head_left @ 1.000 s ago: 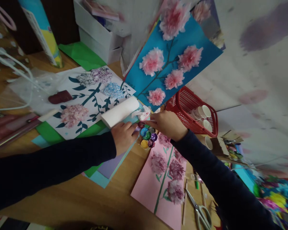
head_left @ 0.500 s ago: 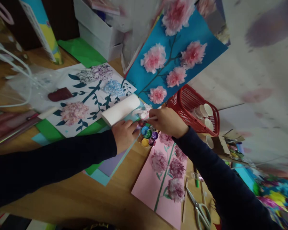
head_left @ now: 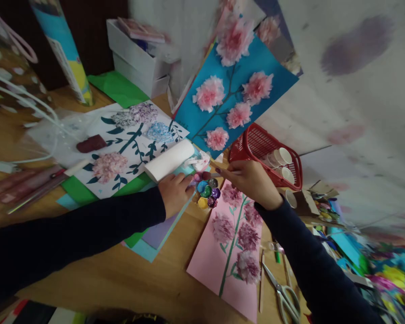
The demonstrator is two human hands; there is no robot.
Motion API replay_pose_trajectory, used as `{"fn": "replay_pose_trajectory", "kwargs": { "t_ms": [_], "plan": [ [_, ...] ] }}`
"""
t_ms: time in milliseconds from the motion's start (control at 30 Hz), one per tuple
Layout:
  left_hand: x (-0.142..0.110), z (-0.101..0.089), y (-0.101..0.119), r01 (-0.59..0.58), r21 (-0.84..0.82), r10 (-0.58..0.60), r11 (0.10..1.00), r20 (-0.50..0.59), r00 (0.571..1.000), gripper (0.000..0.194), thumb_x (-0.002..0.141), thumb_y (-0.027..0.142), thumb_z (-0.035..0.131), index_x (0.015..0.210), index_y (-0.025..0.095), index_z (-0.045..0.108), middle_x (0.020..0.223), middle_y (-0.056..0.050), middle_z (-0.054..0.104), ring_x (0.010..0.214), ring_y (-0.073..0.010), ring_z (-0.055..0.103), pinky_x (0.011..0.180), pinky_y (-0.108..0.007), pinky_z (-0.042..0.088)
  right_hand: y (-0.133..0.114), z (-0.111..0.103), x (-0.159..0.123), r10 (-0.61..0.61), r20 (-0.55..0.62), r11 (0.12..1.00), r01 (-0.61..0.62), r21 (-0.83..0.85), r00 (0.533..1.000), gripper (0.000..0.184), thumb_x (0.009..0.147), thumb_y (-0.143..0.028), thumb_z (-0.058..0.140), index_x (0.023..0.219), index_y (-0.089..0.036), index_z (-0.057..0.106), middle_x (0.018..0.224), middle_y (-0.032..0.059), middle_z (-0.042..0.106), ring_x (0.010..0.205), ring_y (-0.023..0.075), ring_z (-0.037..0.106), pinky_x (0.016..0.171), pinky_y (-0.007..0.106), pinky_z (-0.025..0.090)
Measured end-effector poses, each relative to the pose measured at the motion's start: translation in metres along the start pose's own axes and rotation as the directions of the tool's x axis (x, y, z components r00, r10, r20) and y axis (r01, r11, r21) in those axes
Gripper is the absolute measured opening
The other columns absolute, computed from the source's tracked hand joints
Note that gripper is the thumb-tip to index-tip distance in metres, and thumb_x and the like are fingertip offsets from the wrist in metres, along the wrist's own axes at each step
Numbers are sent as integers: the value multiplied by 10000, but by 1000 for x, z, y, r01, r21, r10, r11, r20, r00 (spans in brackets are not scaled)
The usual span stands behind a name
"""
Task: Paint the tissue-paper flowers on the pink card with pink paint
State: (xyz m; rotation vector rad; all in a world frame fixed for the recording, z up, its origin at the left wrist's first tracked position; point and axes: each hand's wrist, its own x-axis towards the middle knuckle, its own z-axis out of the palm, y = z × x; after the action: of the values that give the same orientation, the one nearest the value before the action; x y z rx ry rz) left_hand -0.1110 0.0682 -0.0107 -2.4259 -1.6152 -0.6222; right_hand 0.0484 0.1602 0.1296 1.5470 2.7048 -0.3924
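In the head view my right hand [head_left: 248, 180] is closed around a thin paintbrush [head_left: 223, 173], its tip over the far edge of a cluster of small paint pots [head_left: 205, 191]. The pots hold blue, green, purple, yellow and dark red paint. At their left side my left hand [head_left: 176, 192] grips the edge with bent fingers. A crumpled white and pink tissue [head_left: 200, 160] lies just beyond the pots, beside a white paper roll [head_left: 170, 159]. Below my right hand is a pink sheet [head_left: 207, 265] with purple tissue flowers and a green stem.
A red basket [head_left: 238, 148] with paper cups stands behind my right hand. A blue flower picture [head_left: 192, 105] leans at the back. To the left lies a white flower picture [head_left: 97, 112]. Scissors [head_left: 281, 290] and brushes lie at the lower right.
My right hand has moved slightly right and down, drawing the paintbrush back from the tissue toward the pots. My left hand stays at the pots. The camera view has shifted a little.
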Motion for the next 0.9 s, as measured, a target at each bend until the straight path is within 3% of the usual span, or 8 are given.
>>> {"fn": "replay_pose_trajectory", "kwargs": {
  "t_ms": [100, 200, 333, 433, 567, 667, 767, 900],
  "plan": [
    [-1, -1, -2, -27, 13, 27, 1000, -13, 1000, 219, 922, 168, 477, 1003, 181, 680, 1185, -92, 633, 889, -244, 557, 650, -375, 395, 19, -12, -45, 124, -89, 913, -78, 400, 988, 324, 734, -483, 674, 707, -164, 631, 532, -14, 532, 457, 98, 445, 435, 236, 292],
    [-2, -2, -6, -75, 13, 75, 997, -9, 997, 236, 900, 163, 494, 1052, 186, 673, 1175, -93, 642, 856, -243, 569, 642, -370, 418, 40, -6, -103, 318, -214, 737, -99, 669, 923, 228, 717, -383, 715, 718, -190, 594, 556, -22, 498, 481, 102, 429, 437, 236, 303],
    [-2, -8, -13, -138, 13, 138, 990, -25, 990, 328, 871, 86, 467, 1155, 129, 627, 1194, -133, 633, 879, -234, 595, 714, -372, 470, 62, 22, -178, 528, -283, 515, -37, 857, 800, 149, 722, -282, 682, 803, -227, 569, 649, -26, 499, 524, 103, 439, 464, 231, 345],
    [-1, -24, -10, -131, 35, 135, 991, -134, 982, 286, 908, 131, 463, 1157, 118, 602, 1170, -133, 651, 880, -232, 621, 763, -393, 502, 76, 44, -221, 593, -256, 456, -55, 888, 764, 138, 758, -306, 644, 854, -224, 589, 673, -22, 512, 516, 99, 448, 461, 230, 364],
    [-8, -45, 32, -287, -269, 245, 920, -179, 953, 127, 930, 140, 492, 866, 182, 594, 991, -30, 707, 921, -179, 637, 846, -368, 513, 101, 68, -258, 615, -191, 474, -165, 865, 765, 203, 827, -393, 606, 808, -194, 574, 608, -14, 545, 515, 111, 505, 485, 235, 401],
    [-22, -45, 85, -467, -563, 434, 682, -203, 878, 219, 986, 173, 389, 958, 171, 607, 1022, -42, 713, 1019, -147, 624, 905, -302, 505, 115, 82, -270, 612, -214, 508, -171, 844, 761, 253, 859, -442, 568, 855, -189, 560, 649, -2, 573, 580, 133, 561, 546, 255, 454],
    [-31, -33, 132, -583, -636, 653, 506, -159, 740, 243, 987, 211, 400, 962, 143, 632, 1080, -60, 710, 1094, -159, 604, 965, -289, 489, 118, 88, -271, 574, -254, 563, -150, 813, 779, 252, 891, -448, 519, 889, -197, 539, 720, 8, 585, 643, 141, 583, 606, 267, 479],
    [-32, -15, 159, -618, -648, 740, 446, -122, 661, 289, 987, 186, 366, 1006, 87, 638, 1146, -98, 685, 1143, -198, 583, 1017, -335, 460, 110, 80, -254, 494, -370, 755, -177, 631, 787, 233, 934, -397, 439, 825, -201, 502, 676, 7, 566, 592, 133, 536, 581, 255, 421]
  ]
}}
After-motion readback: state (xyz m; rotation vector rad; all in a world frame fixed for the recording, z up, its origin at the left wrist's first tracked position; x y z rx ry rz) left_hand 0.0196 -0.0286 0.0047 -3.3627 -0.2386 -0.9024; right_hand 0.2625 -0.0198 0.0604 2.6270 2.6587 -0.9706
